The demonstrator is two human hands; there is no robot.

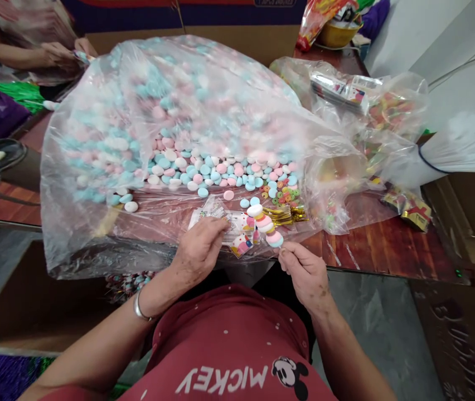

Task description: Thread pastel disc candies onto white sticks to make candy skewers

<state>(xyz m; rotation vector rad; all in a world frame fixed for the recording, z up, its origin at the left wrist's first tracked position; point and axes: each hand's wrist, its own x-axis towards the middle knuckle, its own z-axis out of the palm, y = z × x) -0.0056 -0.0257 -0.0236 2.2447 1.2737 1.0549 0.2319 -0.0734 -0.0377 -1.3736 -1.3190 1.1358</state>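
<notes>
My right hand (304,273) is closed in a pinch around the lower end of a candy skewer (265,225), a tilted stack of white, pink and blue rounded sweets with thin yellowish pieces between some. To its left, my left hand (202,245) has its fingers bent and pressed together at the edge of clear printed bags (241,223) lying on the plastic; its fingertips are partly hidden. Gold twist ties (283,215) lie just beyond the skewer. Past both hands, a large clear plastic sack (74,239) lies open toward me, full of pastel sweets (204,170).
Small coloured candy rings (285,192) lie near the sack's mouth. More plastic bags (392,111) crowd the table's right side, with a small gold packet (408,209). A dark lidded mug (11,164) stands left. Another person's hands (59,55) work at far left.
</notes>
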